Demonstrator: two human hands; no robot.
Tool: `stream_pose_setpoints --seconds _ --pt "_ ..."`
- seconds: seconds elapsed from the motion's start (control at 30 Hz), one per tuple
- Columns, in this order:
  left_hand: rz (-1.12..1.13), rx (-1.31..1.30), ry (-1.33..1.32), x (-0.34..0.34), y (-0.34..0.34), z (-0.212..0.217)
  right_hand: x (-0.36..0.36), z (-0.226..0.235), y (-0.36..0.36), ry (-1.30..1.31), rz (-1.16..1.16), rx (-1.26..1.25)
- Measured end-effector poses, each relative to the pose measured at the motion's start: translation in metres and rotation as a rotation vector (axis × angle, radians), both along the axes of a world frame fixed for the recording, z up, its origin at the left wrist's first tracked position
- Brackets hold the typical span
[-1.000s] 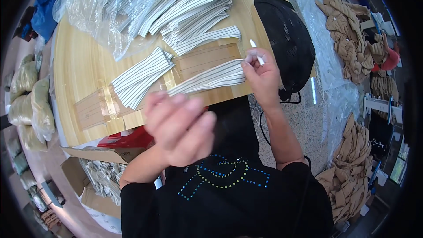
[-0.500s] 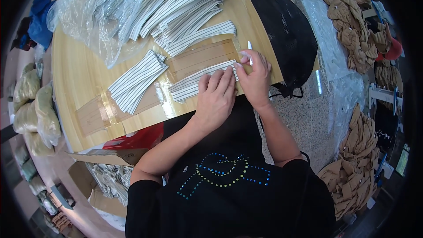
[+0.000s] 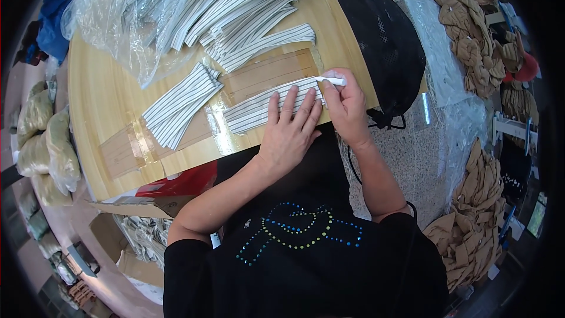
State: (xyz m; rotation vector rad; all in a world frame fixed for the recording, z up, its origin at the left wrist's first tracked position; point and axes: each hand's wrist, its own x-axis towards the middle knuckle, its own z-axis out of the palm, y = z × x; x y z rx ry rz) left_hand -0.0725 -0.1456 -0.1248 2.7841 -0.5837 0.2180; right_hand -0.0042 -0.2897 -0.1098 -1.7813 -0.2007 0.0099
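Note:
My left hand (image 3: 288,123) lies with its fingers spread on a white fabric strip (image 3: 250,113) with dark stripes, holding it flat along a brown cardboard template (image 3: 259,79) taped to the table. In my right hand (image 3: 348,109) is a white marker pen (image 3: 333,80), pinched between thumb and fingers. The pen points left, its tip at the upper right corner of the strip. Left of the strip, a few folded striped pieces (image 3: 182,106) lie crossed on the board. Beyond the template rests a larger pile of striped strips (image 3: 247,6).
A clear plastic bag (image 3: 138,29) covers the table's (image 3: 88,112) far left. A black mesh bag (image 3: 382,47) hangs over the right edge. Brown garments (image 3: 465,235) lie in heaps at the right. An open carton (image 3: 132,247) of striped fabric stands below left.
My right hand has turned the pen from upright to lying leftward, tip at the strip's end. My left fingers have spread wider and shifted slightly.

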Motion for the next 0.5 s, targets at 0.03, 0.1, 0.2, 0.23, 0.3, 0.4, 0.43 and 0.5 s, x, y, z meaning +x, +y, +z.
stream_pose_setpoints --seconds 0.03,0.1,0.2,0.23,0.3,0.4,0.43,0.5 --pt "-0.014 0.039 -0.004 -0.0011 0.0003 -0.0012 0.0023 0.0000 -0.0014 0.022 0.048 -0.042" --pt "-0.021 0.075 -0.005 -0.0019 0.0008 -0.0017 0.0057 -0.0004 -0.0030 0.046 0.103 -0.087" --pt "-0.013 0.058 0.003 -0.0009 -0.0003 -0.0028 0.0076 -0.0011 -0.0032 0.000 0.118 -0.192" --pt "-0.010 0.053 -0.006 -0.0014 -0.0005 -0.0041 0.0071 -0.0008 -0.0024 -0.004 0.117 -0.198" --pt "-0.002 0.045 -0.014 -0.0019 -0.0007 -0.0053 0.0070 -0.0007 -0.0017 -0.008 0.121 -0.209" --pt "-0.009 0.054 -0.004 -0.0015 -0.0009 -0.0065 0.0084 -0.0035 -0.0017 -0.024 0.119 -0.228" --pt "-0.005 0.051 -0.009 -0.0017 -0.0015 -0.0069 0.0090 -0.0044 -0.0019 -0.064 0.128 -0.260" --pt "0.000 0.045 -0.015 -0.0025 -0.0018 -0.0068 0.0101 -0.0045 -0.0018 -0.104 0.139 -0.294"
